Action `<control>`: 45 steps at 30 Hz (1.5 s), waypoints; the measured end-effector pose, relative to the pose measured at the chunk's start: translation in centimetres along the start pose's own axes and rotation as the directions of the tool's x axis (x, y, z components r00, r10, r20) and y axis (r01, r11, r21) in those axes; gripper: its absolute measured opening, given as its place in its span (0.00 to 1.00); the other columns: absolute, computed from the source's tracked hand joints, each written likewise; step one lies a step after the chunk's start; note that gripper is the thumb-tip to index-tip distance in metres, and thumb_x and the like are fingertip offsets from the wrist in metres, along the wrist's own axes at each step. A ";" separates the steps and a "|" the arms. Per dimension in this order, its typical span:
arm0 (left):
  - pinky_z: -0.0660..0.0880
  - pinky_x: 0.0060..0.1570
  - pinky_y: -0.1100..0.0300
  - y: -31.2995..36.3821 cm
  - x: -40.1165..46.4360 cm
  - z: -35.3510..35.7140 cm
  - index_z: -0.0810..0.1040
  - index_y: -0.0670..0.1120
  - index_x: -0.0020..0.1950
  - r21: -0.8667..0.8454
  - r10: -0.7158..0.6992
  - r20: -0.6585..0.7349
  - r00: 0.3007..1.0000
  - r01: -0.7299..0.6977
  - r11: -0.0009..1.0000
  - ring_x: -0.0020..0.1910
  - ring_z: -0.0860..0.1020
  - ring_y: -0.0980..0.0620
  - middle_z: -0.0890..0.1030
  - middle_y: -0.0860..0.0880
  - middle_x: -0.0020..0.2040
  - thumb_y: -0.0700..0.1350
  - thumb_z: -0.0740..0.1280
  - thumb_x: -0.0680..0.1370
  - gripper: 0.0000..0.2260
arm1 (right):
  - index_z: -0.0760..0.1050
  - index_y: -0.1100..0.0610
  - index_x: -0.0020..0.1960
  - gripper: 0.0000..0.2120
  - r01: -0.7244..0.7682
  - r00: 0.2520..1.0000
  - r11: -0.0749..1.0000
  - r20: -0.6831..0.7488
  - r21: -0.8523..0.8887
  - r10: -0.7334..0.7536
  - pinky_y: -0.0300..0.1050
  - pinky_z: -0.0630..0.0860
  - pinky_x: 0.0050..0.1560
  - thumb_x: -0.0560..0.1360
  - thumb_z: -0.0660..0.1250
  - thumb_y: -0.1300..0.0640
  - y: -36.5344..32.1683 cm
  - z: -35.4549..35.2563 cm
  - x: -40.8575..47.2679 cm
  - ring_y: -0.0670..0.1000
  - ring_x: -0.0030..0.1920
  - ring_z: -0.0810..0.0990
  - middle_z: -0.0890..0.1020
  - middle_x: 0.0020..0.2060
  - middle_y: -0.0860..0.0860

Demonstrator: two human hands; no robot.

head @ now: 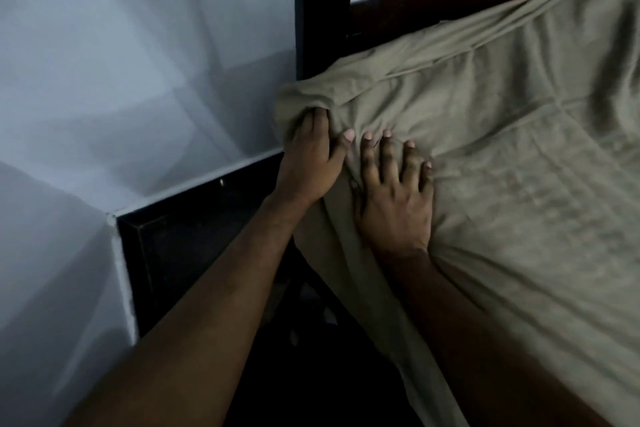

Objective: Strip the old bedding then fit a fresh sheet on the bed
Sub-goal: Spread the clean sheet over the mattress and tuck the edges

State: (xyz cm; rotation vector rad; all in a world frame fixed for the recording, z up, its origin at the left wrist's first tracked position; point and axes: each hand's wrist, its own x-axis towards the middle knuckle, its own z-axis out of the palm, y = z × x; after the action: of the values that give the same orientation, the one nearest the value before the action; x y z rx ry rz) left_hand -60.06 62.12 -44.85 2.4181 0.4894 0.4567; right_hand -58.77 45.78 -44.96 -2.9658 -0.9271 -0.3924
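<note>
Olive sheet [502,156] corner bunched in left hand [311,163], right hand [394,204] flat, fingers splayed.

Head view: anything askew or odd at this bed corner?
Yes. The olive-green fabric sheet is bunched and creased at the corner by the dark wooden bedpost, not flat. The left hand grips the bunch; the right hand presses beside it.

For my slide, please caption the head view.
Left hand grips olive sheet at mattress corner; right hand presses it.
</note>
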 end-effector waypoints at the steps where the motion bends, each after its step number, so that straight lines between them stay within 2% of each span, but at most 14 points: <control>1: 0.70 0.64 0.49 -0.2 0.5 0.5 0.72 0.34 0.67 -0.004 0.019 -0.072 0.997 -0.019 1.000 0.64 0.74 0.36 0.75 0.34 0.63 0.63 0.57 0.80 0.32 | 0.46 0.52 0.82 0.31 -0.002 1.000 1.000 -0.029 -0.013 0.001 0.67 0.58 0.73 0.84 0.51 0.44 -0.1 0.3 0.1 0.66 0.77 0.59 0.57 0.80 0.57; 3: 0.71 0.62 0.48 -0.2 1.4 0.6 0.73 0.36 0.64 0.018 0.039 -0.191 0.981 -0.036 0.999 0.62 0.75 0.37 0.76 0.34 0.61 0.64 0.56 0.81 0.31 | 0.47 0.53 0.82 0.30 0.019 0.997 1.000 -0.074 -0.022 -0.020 0.67 0.60 0.72 0.85 0.51 0.46 -0.3 0.8 0.2 0.67 0.76 0.61 0.59 0.79 0.58; 7: 0.70 0.61 0.50 1.6 2.0 0.6 0.72 0.37 0.65 0.023 -0.082 -0.185 0.979 0.087 0.996 0.65 0.75 0.38 0.76 0.35 0.65 0.60 0.57 0.84 0.26 | 0.54 0.57 0.81 0.27 -0.011 0.990 0.999 -0.138 -0.053 0.003 0.67 0.65 0.70 0.85 0.52 0.49 -0.7 1.1 0.5 0.70 0.72 0.68 0.66 0.75 0.63; 13: 0.71 0.67 0.47 5.6 4.1 -4.4 0.73 0.40 0.71 0.174 -0.250 0.036 0.968 0.240 0.955 0.68 0.75 0.36 0.76 0.36 0.69 0.57 0.58 0.84 0.25 | 0.69 0.60 0.75 0.27 -0.107 0.991 0.994 0.073 -0.025 0.108 0.66 0.73 0.63 0.79 0.66 0.52 -2.2 -2.9 0.3 0.72 0.63 0.76 0.76 0.67 0.65; 15: 0.74 0.63 0.45 5.6 4.6 -5.9 0.76 0.40 0.68 0.250 -0.242 0.011 0.970 0.231 0.940 0.64 0.76 0.34 0.77 0.35 0.66 0.52 0.58 0.84 0.20 | 0.73 0.61 0.72 0.23 -0.071 0.986 0.994 0.143 -0.084 0.082 0.64 0.76 0.59 0.78 0.62 0.56 -3.0 -3.7 0.4 0.71 0.60 0.79 0.79 0.63 0.66; 18: 0.76 0.56 0.47 4.8 3.9 -6.5 0.79 0.39 0.63 0.308 -0.171 -0.095 0.981 0.192 0.932 0.59 0.78 0.34 0.79 0.36 0.61 0.46 0.57 0.84 0.16 | 0.81 0.60 0.61 0.23 0.013 0.995 0.993 0.100 -0.114 -0.002 0.55 0.79 0.46 0.74 0.53 0.60 -3.1 -4.7 0.1 0.65 0.50 0.83 0.84 0.53 0.63; 21: 0.75 0.56 0.48 3.0 3.2 -5.5 0.80 0.37 0.59 0.154 -0.148 -0.041 0.988 0.152 0.976 0.59 0.79 0.33 0.80 0.33 0.58 0.49 0.59 0.84 0.17 | 0.83 0.58 0.41 0.21 0.057 0.995 0.996 -0.073 -0.064 -0.061 0.47 0.75 0.34 0.69 0.51 0.60 -3.1 -5.7 0.0 0.58 0.38 0.82 0.83 0.37 0.56; 22: 0.75 0.58 0.48 2.7 3.2 -5.4 0.80 0.37 0.59 0.093 -0.154 -0.012 0.988 0.155 0.984 0.60 0.78 0.33 0.81 0.33 0.58 0.52 0.59 0.84 0.19 | 0.82 0.59 0.41 0.22 0.077 0.995 0.996 -0.067 -0.035 -0.080 0.47 0.75 0.32 0.69 0.48 0.61 -3.4 -6.5 0.1 0.58 0.37 0.82 0.82 0.36 0.56; 25: 0.75 0.58 0.53 3.1 5.3 -4.9 0.82 0.39 0.61 -0.032 -0.177 0.104 0.979 0.181 0.983 0.61 0.79 0.36 0.82 0.35 0.59 0.59 0.64 0.82 0.23 | 0.78 0.64 0.56 0.29 0.180 0.983 0.981 -0.035 -0.066 -0.182 0.52 0.78 0.39 0.71 0.40 0.63 -4.0 -8.0 1.4 0.61 0.47 0.82 0.81 0.50 0.60; 28: 0.76 0.58 0.51 3.0 7.1 -4.6 0.82 0.43 0.59 -0.040 -0.170 0.173 0.970 0.180 0.983 0.59 0.80 0.36 0.82 0.37 0.60 0.53 0.67 0.79 0.16 | 0.75 0.63 0.61 0.16 0.147 0.989 0.989 -0.010 -0.008 -0.147 0.53 0.78 0.45 0.80 0.51 0.64 -4.0 -8.3 1.6 0.62 0.53 0.82 0.80 0.56 0.60; 32: 0.76 0.52 0.48 2.7 6.2 -5.5 0.79 0.43 0.45 0.001 -0.016 0.018 1.000 0.016 1.000 0.52 0.80 0.33 0.81 0.34 0.51 0.48 0.59 0.73 0.12 | 0.73 0.61 0.58 0.09 0.108 0.993 0.993 -0.052 0.040 -0.106 0.51 0.78 0.41 0.80 0.59 0.61 -5.3 -7.4 1.9 0.59 0.48 0.84 0.81 0.52 0.58; 36: 0.78 0.45 0.42 1.9 4.4 -7.5 0.81 0.37 0.47 0.136 0.110 -0.233 0.966 -0.080 0.988 0.45 0.80 0.30 0.81 0.33 0.44 0.34 0.63 0.76 0.07 | 0.77 0.52 0.40 0.10 0.068 0.992 0.995 -0.112 0.071 -0.060 0.37 0.69 0.23 0.63 0.76 0.52 -9.3 -5.7 2.0 0.46 0.27 0.80 0.80 0.32 0.47; 41: 0.78 0.38 0.41 -3.3 3.0 -6.7 0.82 0.37 0.44 0.405 0.105 -0.226 0.969 -0.005 0.914 0.38 0.80 0.29 0.79 0.32 0.39 0.37 0.67 0.76 0.06 | 0.76 0.52 0.37 0.04 -0.010 0.998 0.991 -0.058 0.135 0.018 0.37 0.68 0.22 0.65 0.70 0.52 -10.2 -3.4 2.1 0.45 0.27 0.79 0.80 0.31 0.48; 45: 0.76 0.42 0.45 -2.8 3.5 -5.7 0.83 0.38 0.47 0.340 0.012 -0.290 0.957 0.091 0.936 0.41 0.81 0.29 0.81 0.32 0.42 0.40 0.69 0.76 0.06 | 0.76 0.53 0.37 0.11 0.011 0.997 0.991 -0.072 0.132 -0.002 0.38 0.67 0.20 0.69 0.56 0.56 -9.1 -1.8 2.3 0.48 0.25 0.79 0.80 0.30 0.49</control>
State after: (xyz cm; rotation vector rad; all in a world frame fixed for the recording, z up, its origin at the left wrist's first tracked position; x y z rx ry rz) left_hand -60.13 68.57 -41.68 2.6876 0.8053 0.7669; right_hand -62.50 54.46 -43.21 -2.8109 -0.9173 -0.4178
